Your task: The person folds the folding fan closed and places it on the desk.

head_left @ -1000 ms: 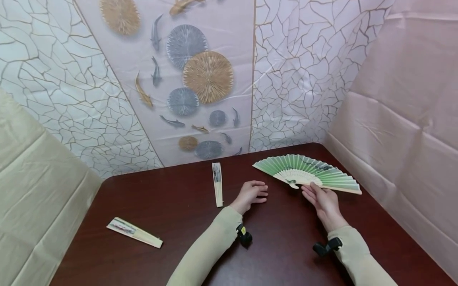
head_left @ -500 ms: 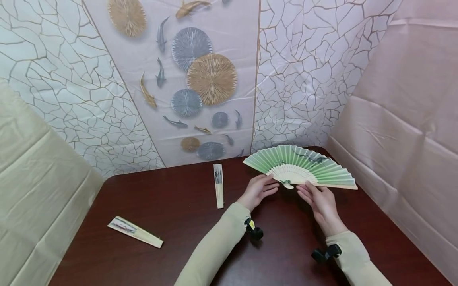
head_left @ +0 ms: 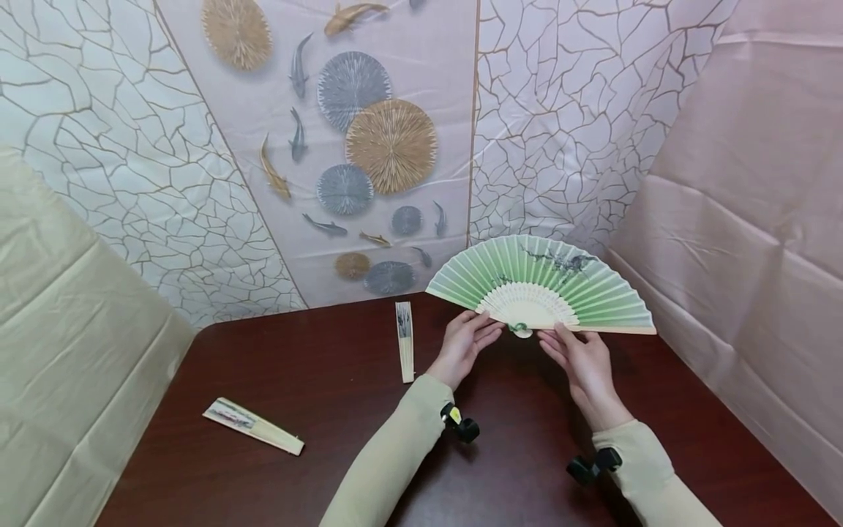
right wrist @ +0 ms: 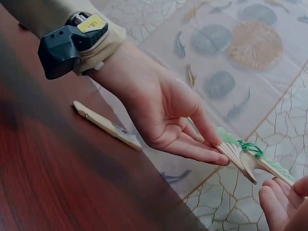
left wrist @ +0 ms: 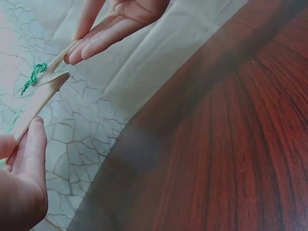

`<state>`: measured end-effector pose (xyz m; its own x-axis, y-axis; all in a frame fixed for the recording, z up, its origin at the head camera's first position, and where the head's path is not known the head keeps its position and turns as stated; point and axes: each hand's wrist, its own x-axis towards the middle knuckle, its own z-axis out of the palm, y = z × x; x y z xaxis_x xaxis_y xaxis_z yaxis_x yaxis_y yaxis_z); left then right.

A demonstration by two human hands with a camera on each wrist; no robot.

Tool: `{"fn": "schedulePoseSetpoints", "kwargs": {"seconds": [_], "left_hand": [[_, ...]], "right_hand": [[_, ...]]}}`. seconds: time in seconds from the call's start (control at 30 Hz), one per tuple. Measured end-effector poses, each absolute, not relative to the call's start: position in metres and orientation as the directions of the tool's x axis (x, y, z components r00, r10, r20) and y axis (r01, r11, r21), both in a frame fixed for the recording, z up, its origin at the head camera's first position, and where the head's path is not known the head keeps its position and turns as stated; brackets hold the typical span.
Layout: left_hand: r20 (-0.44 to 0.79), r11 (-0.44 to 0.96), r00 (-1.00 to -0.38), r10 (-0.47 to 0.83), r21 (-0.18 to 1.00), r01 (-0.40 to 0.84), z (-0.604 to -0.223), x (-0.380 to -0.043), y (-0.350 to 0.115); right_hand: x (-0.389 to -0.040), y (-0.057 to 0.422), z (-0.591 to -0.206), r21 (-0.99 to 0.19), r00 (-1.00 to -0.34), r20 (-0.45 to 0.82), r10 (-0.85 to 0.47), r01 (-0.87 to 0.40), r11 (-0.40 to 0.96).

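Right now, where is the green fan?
In the head view, the green fan is right of centre, held spread above the far right of the table. The left hand pinches its left side, the right hand its right.

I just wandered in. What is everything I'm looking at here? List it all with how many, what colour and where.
Open fan: 1, green with cream ribs, held up between both hands
Cord: 1, green, at the open fan's pivot
Folded fans: 2, cream with printed ends; one at the table's left, one nearer the back edge
Table: 1, dark red-brown, below
Back cloth: 1, whitish with fish and discs, behind the table
Side cloths: 2, beige left, pinkish right
Wrist cameras: 2, black, left wrist and right
Sleeves: 2, pale beige-green, left and right
Hands: 2, left and right, both pinching the open fan
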<state>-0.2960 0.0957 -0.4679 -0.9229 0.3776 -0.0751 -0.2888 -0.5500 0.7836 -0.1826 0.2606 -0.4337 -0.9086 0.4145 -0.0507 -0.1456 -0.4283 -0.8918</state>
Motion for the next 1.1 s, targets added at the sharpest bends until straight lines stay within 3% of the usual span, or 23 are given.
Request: {"fn": "schedulePoseSetpoints", "kwargs": {"seconds": [0.77, 1.1], "left_hand": [[0.2, -0.72, -0.967, 0.157, 0.694, 0.026, -0.409, -0.288, 0.033], [0.249, -0.756, -0.967, 0.057, 0.644, 0.121, -0.396, -0.281, 0.0]], "right_hand": [[-0.209, 0.196, -0.388, -0.808, -0.899, 0.18, 0.398, -0.366, -0.461], [-0.214, 0.162, -0.376, -0.802, -0.892, 0.266, 0.365, -0.415, -0.429]]}}
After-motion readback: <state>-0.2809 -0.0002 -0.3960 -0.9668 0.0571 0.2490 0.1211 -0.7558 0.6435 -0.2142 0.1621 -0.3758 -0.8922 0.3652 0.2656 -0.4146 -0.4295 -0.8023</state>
